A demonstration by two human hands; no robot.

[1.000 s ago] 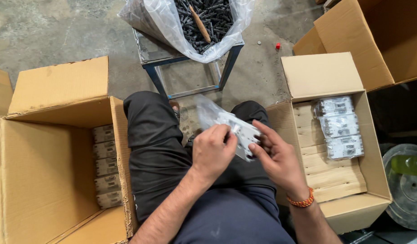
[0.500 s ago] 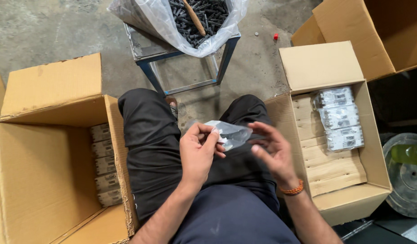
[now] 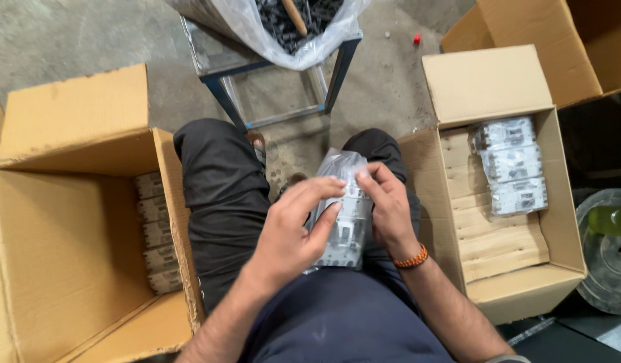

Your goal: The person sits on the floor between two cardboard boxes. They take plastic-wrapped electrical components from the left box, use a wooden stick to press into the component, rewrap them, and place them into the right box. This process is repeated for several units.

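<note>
A grey-white switch unit in a clear plastic bag rests on my lap between both hands. My left hand grips its left side, fingers spread over the bag. On the unit's right side my right hand, with an orange bead bracelet at the wrist, pinches the top of the bag. The bag's loose end sticks up above the unit.
An open cardboard box on my left holds a row of wrapped units along its right wall. Another open box on my right holds bagged units over cardboard strips. Ahead stands a metal stool bearing a plastic bag of dark parts. A round metal disc lies far right.
The bagged unit has turned from lying crosswise to upright on my lap. Both hands have shifted lower and closed around its sides.
</note>
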